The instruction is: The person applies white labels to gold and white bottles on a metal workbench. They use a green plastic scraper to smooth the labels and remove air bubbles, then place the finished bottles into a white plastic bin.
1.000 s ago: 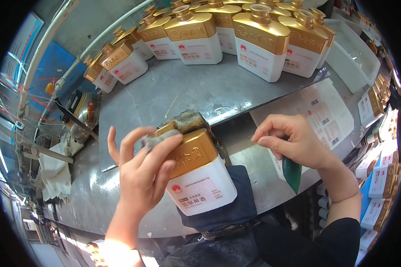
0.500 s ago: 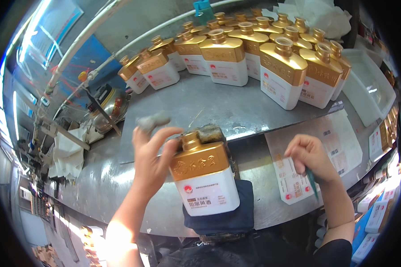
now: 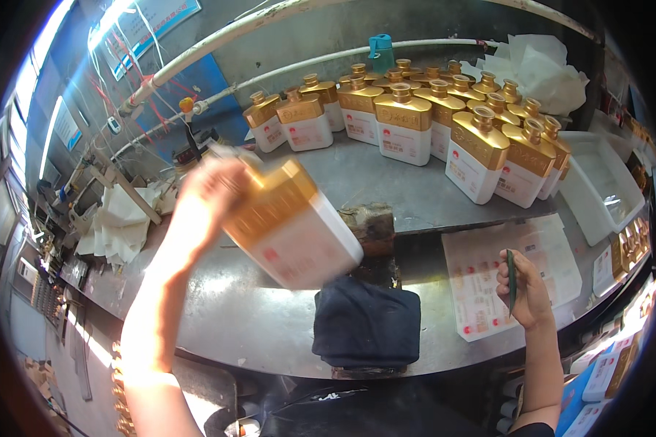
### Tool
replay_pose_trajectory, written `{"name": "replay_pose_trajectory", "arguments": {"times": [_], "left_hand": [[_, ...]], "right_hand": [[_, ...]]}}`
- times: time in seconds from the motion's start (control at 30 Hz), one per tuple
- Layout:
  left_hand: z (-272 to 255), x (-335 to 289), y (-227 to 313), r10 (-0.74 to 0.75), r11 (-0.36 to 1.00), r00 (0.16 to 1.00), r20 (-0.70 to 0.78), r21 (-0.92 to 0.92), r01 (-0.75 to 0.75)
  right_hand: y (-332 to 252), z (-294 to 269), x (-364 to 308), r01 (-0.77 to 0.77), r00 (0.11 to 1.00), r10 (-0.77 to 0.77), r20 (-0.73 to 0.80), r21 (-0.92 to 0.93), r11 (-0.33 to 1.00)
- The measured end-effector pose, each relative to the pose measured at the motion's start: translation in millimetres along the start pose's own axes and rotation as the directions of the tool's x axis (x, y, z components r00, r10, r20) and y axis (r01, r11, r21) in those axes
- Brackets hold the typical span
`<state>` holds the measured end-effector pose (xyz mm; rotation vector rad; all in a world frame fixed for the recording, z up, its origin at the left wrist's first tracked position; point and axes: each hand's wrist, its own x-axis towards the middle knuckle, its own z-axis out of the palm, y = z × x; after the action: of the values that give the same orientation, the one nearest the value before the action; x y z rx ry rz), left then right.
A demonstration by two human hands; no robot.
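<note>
My left hand (image 3: 213, 188), smeared by motion, is closed round the neck of a flat white-and-gold bottle (image 3: 295, 237). The bottle is tilted in the air above the metal table, its neck toward the upper left. Below it and to the right lies a dark cloth-covered pad (image 3: 366, 322), with nothing on it. My right hand (image 3: 532, 291) is closed on a slim, pointed dark-green tool (image 3: 512, 280), held upright; its exact kind is unclear. Just under that hand lies a sheet of printed labels (image 3: 481, 288).
Several white-and-gold bottles (image 3: 404, 135) stand at the back of the metal table (image 3: 270, 313). A white plastic tray (image 3: 605, 189) is at the right. Crumpled white sheets (image 3: 120, 222) hang at the left edge. A brownish block (image 3: 368, 222) sits behind the pad.
My left hand has taken the bottle by its neck and lifted it off the pad, up and to the left. My right hand has turned, with the green tool now pointing upward.
</note>
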<state>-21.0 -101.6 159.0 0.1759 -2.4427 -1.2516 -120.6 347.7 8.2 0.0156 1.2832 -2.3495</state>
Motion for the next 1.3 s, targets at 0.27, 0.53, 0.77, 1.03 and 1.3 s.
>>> {"name": "replay_pose_trajectory", "arguments": {"times": [0.27,0.53,0.77,1.03,1.3], "left_hand": [[-53,142,-93,0.416,0.652,0.882,-0.223,0.749,-0.118],[-52,221,-165,0.236,0.456,0.939,-0.250,0.882,0.121],[-16,153,-159,0.482,0.780,0.772,-0.415,0.605,-0.161],[-12,-200,-199,-0.051,0.903,0.774,-0.631,0.302,0.305],[-70,-640,-290,-0.025,0.448,-0.261,-0.965,-0.244,0.860]], "right_hand": [[14,-19,23,-0.015,0.998,0.015,-0.062,-0.003,1.000],[8,-38,45,0.007,0.969,-0.018,-0.247,-0.045,0.999],[6,-19,53,-0.028,0.996,0.036,0.085,-0.089,0.996],[18,47,51,-0.029,0.954,0.127,0.273,-0.337,0.941],[34,49,45,-0.078,0.981,0.161,0.103,-0.552,0.830]]}}
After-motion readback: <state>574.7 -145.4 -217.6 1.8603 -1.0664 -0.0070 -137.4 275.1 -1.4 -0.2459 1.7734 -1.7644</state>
